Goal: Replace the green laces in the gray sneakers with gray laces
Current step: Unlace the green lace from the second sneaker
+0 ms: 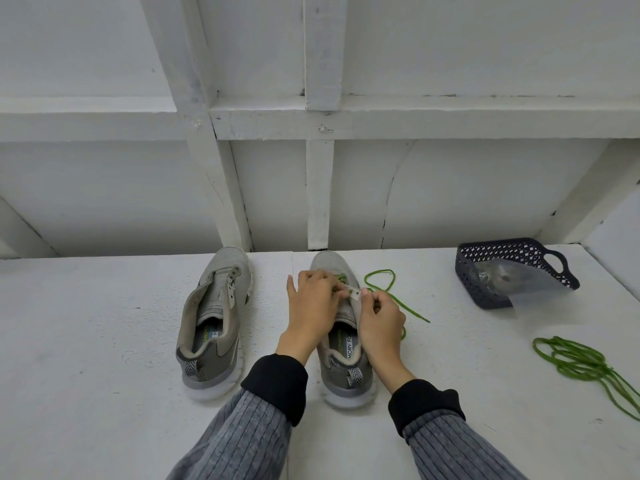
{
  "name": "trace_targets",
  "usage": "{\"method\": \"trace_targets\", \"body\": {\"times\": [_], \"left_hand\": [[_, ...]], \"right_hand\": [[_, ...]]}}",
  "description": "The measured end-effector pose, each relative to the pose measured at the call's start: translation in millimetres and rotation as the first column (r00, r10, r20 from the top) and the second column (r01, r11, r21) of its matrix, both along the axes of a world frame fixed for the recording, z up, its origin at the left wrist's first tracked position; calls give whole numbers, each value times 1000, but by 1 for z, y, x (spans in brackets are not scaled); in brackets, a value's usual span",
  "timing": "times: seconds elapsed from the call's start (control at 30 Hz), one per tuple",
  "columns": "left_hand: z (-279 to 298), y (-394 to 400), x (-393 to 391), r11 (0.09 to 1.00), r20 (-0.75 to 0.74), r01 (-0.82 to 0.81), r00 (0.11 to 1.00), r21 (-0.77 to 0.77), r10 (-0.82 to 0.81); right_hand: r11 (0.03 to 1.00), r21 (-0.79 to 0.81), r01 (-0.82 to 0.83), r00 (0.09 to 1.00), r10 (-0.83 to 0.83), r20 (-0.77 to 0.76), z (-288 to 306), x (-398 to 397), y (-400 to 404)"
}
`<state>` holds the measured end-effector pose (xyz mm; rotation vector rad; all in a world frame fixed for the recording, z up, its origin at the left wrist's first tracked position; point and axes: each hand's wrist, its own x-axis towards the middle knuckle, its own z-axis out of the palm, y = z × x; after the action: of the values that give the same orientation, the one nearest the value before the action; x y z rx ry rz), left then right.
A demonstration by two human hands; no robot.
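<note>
I work on the right-hand gray mesh sneaker (334, 263), which stands heel-near on the white tabletop (104, 323). My left hand (313, 301) rests over its tongue, fingers curled onto the eyelet area, where a short run of thin green lace (341, 278) remains threaded. My right hand (381, 315) pinches the pale eyelet tab (355, 293) between thumb and forefinger; the freed part of the same lace loops on the tabletop just right of the shoe.

The left-hand gray mesh sneaker (216, 317) is already unlaced. A bundle of removed green lace (585, 362) lies well apart, near right. The dark perforated plastic basket (516, 271) at far right holds a clear bag (498, 277); I cannot tell its contents.

Procedure for this step, as I judge it: hold the tab steady with the right hand, draw the lace out with the left, one eyelet at a time. Pull along the axis of the eyelet, not sideways, to avoid snagging the lace tip. Keep the shoe pressed down so it does not slide.
</note>
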<state>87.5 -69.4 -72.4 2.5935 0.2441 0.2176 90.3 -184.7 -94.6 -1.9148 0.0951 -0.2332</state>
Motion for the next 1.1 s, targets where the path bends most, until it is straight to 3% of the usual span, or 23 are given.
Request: {"method": "trace_targets", "body": {"times": [0.07,0.13,0.17,0.23,0.3,0.33,0.37,0.4,0.47,0.57,0.63,0.67,0.73,0.8,0.83,0.9,0.97,1.0,1.03,1.1], "left_hand": [[-4,0,1,996,40,-11,999,-93,15],[-7,1,0,939,106,-2,994,-345,41],[-6,1,-3,857,146,11,986,-516,76],[2,0,-9,584,180,35,965,-811,192],[14,3,-12,355,189,68,929,-933,319],[18,6,-14,306,188,74,913,-949,362],[20,10,-14,302,187,70,906,-951,380],[20,15,-14,354,188,50,911,-934,367],[17,21,-13,599,186,-1,950,-801,250],[13,15,-12,922,102,40,995,-385,-1],[7,10,-9,993,26,33,999,-116,-31],[5,8,-8,998,12,7,1000,-68,-7],[2,5,-7,990,65,-16,998,-141,26],[2,3,-9,914,178,-11,980,-406,90],[4,3,-12,822,214,-2,965,-569,150],[9,5,-16,536,228,56,938,-842,260],[11,11,-18,273,196,106,924,-956,328],[12,14,-18,216,171,96,916,-972,363],[13,18,-19,215,152,71,907,-974,393],[13,23,-20,355,149,-3,903,-935,402]], "right_hand": [[1000,9,-7,1000,7,-1,-1,0,0],[1000,25,-13,1000,13,1,-2,0,0],[999,32,-14,1000,14,4,-3,0,0],[999,37,-12,1000,12,6,-3,1,-1],[999,46,-15,1000,14,11,-5,1,-2],[998,52,-17,1000,17,12,-5,1,-2],[998,56,-21,1000,20,15,-5,1,-2],[998,57,-23,1000,23,16,-6,1,-1],[998,54,-27,1000,26,18,-6,1,-1],[999,46,-28,1000,27,13,-8,2,-1],[999,45,-27,1000,26,14,-8,2,-1],[999,47,-24,1000,23,15,-8,2,-1],[998,51,-21,1000,20,18,-6,1,-1],[998,54,-21,1000,20,19,-5,1,-2],[998,54,-21,1000,20,21,-5,1,-2],[998,59,-27,999,26,25,-5,0,-2],[997,68,-33,999,32,22,-5,0,-2],[997,67,-33,999,31,20,-4,0,-2],[997,66,-32,999,31,19,-4,0,-2],[997,68,-31,999,29,19,-4,0,-2]]}}
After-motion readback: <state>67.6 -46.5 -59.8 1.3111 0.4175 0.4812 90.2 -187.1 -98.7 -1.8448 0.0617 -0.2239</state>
